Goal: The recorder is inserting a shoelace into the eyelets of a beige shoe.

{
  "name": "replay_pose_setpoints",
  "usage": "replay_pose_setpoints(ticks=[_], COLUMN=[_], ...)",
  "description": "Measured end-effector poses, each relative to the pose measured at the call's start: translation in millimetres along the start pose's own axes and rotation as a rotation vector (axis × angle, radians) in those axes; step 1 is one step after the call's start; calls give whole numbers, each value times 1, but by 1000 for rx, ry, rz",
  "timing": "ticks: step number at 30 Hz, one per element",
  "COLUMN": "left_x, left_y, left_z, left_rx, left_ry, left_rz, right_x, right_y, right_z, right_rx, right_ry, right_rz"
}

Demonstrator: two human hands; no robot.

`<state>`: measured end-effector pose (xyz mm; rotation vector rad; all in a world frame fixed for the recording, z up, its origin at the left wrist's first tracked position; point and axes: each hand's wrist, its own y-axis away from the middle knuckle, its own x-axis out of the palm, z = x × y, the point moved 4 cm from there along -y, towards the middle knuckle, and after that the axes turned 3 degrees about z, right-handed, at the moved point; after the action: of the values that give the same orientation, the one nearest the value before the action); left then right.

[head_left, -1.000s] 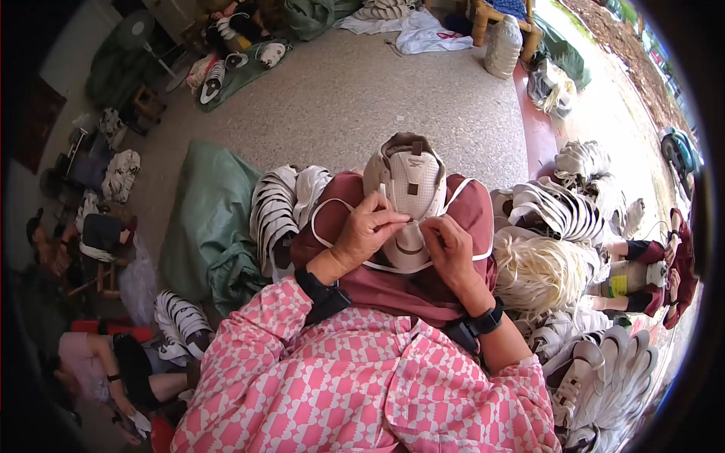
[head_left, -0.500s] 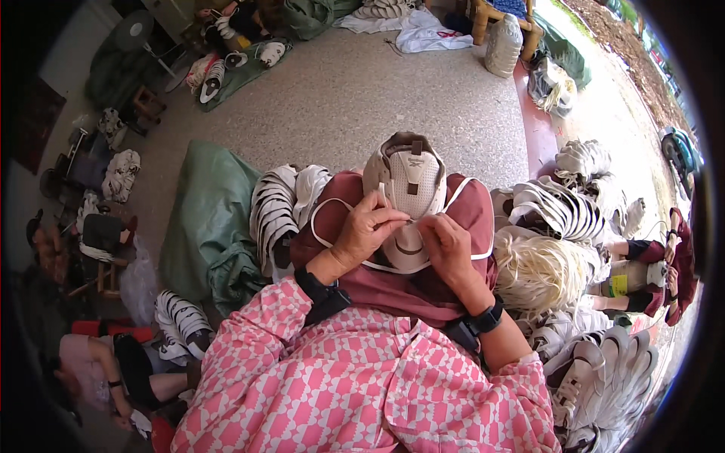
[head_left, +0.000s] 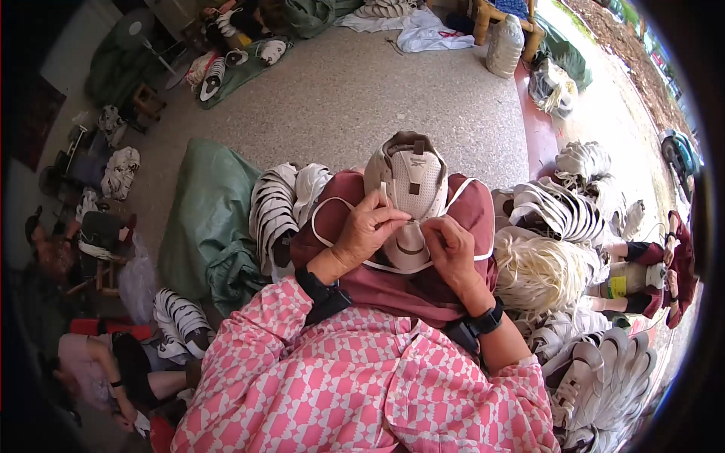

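Observation:
A beige and white shoe upper (head_left: 411, 177) lies across my lap on maroon cloth, its opening pointing away from me and its toe (head_left: 408, 247) toward me. My left hand (head_left: 368, 226) is at the left edge of the lacing area, thumb and forefinger pinched together over a white shoelace (head_left: 325, 231), which loops out over the cloth. My right hand (head_left: 447, 240) is closed at the right edge, fingertips pinched near the left ones. Another stretch of lace curves out beside it. The fingers hide the lacing holes between them.
Stacked white shoe uppers (head_left: 273, 204) and a green sack (head_left: 205, 219) lie to my left. To the right are more uppers (head_left: 563, 211), a heap of cream laces (head_left: 540, 272) and finished-looking shoes (head_left: 604, 377). Other people sit at left and right. A filled plastic bottle (head_left: 504, 47) stands ahead.
My right hand has shifted very slightly to the right, opening a small gap from the left fingertips. The left hand and the shoe upper stay nearly in place.

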<state>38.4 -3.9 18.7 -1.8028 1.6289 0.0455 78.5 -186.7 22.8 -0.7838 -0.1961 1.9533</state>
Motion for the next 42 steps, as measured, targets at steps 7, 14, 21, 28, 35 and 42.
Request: replay_pose_setpoints(ticks=[7,14,21,28,35,42], left_x=[-1,-1,-5,-4,-29,-215], left_y=[-1,-2,1,-1,12,87], left_z=[-2,-2,-4,-1,1,40], left_rx=[18,-34,-71,-27,-24,-392], left_ry=[-23,-36,-10,-71,-361,-738], left_rz=[-9,15,-7,-43,5,-737], right_x=[5,6,4,14,-13,-71], right_y=[-1,-11,-11,-14,-11,8], right_z=[-1,1,0,6,13,2], right_rx=[-29,-105,-18,-179,-133,-136], right_ry=[31,83,104,491,444,693], right_rz=[-21,108,-30,108,106,-10])
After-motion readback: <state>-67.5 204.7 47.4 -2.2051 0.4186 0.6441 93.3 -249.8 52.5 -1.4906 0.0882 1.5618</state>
